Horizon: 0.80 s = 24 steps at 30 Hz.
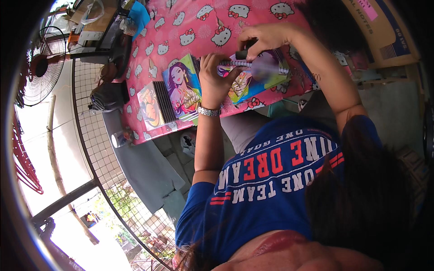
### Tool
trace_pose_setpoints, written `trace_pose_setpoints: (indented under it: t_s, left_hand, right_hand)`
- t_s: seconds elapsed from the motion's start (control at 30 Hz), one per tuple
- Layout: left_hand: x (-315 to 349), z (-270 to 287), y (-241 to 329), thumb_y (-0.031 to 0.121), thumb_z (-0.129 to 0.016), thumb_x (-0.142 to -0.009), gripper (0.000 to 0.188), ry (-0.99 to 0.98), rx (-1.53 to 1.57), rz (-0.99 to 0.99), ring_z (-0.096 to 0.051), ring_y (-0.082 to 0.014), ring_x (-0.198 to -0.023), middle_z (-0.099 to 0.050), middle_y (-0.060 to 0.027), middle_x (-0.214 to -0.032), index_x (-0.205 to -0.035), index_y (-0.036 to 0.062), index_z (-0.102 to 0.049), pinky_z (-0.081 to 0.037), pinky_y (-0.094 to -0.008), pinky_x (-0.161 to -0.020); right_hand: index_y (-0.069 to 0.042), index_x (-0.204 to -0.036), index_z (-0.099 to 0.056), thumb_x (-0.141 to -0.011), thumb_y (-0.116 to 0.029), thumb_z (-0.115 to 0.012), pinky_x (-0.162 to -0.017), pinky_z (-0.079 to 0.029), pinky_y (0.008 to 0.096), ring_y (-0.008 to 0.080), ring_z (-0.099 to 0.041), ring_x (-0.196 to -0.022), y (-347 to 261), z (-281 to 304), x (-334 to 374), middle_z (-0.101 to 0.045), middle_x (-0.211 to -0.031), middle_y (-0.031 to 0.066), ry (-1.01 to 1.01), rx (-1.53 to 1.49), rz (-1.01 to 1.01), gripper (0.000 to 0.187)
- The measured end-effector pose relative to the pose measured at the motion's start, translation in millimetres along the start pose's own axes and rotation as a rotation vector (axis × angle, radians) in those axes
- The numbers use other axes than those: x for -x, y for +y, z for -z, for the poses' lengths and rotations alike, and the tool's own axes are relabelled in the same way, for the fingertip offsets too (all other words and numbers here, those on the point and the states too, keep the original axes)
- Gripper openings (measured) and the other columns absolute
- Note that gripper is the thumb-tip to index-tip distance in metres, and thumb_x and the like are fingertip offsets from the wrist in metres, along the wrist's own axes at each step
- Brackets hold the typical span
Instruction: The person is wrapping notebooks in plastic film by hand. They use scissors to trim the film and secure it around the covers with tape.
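The landmark is the pink patterned tablecloth [181,31] covering the table, and all positions are given against it. Near the cloth's front edge, toward its right half, lies a colourful illustrated notebook [246,83] with a wire spiral binding [237,63] running roughly left to right across the picture along the notebook's far side. That line of the coil is the long axis that matters here. The left hand [216,76] rests on the notebook, palm down, fingers curled and pressed against the coil at its left portion, pinning the cover flat; a metal wristwatch [209,111] sits on that wrist, just at the cloth's front edge. The right hand [262,39] is beyond the coil, further onto the cloth, fingers closed around a small dark object [244,52] held just above the binding; what that object is cannot be told. The coil thus lies directly between the two hands, the left touching it, the right just beside it from the far side. A blurred purple patch [264,67] covers the notebook's right part; its nature is unclear. To the left of the held notebook, on the same cloth, lies a second illustrated notebook [183,86] and, further left, a third with a dark comb binding [163,103].
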<state>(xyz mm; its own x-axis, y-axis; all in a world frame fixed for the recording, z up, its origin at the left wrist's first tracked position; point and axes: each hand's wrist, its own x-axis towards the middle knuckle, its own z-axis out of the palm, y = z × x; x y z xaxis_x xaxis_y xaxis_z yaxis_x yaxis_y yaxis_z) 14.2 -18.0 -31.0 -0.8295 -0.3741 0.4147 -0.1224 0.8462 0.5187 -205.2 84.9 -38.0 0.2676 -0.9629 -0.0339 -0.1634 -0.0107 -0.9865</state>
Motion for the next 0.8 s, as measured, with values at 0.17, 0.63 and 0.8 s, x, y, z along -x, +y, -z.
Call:
trace_pose_setpoints:
  t_s: [0.17, 0.63, 0.8]
  left_hand:
    - [2, 15, -21, 0.016, -0.089, -0.065, 0.036, 0.002, -0.058, -0.028, -0.06, -0.0268, -0.081, -0.065, -0.0084, -0.092, -0.091, 0.0044, -0.067, -0.048, -0.0379, -0.07]
    - [-1, 8, -32, 0.007, -0.088, -0.067, 0.035, -0.034, 0.221, 0.105, -0.065, -0.0158, -0.072, -0.065, -0.0068, -0.091, -0.094, 0.002, -0.065, -0.049, -0.027, -0.059]
    - [6, 4, -36, 0.007, -0.087, -0.069, 0.032, -0.001, 0.298, 0.186, -0.065, -0.0157, -0.071, -0.066, -0.0065, -0.089, -0.093, 0.0019, -0.065, -0.049, -0.0258, -0.06]
  right_hand:
    - [-0.001, -0.118, -0.063, -0.075, -0.028, -0.072, -0.093, -0.043, 0.0313, 0.0169, -0.056, -0.104, -5, 0, -12, -0.061, -0.108, 0.0067, -0.066, -0.386, 0.049, 0.051]
    - [-0.003, -0.115, -0.065, -0.076, -0.032, -0.071, -0.088, -0.044, 0.0275, 0.0139, -0.058, -0.099, -5, 11, -21, -0.063, -0.105, 0.0053, -0.109, -0.191, -0.065, 0.049]
    - [-0.002, -0.111, -0.068, -0.077, -0.034, -0.074, -0.089, -0.047, 0.0314, 0.0179, -0.062, -0.1, -8, -2, -21, -0.067, -0.107, 0.0079, -0.156, -0.506, 0.212, 0.047]
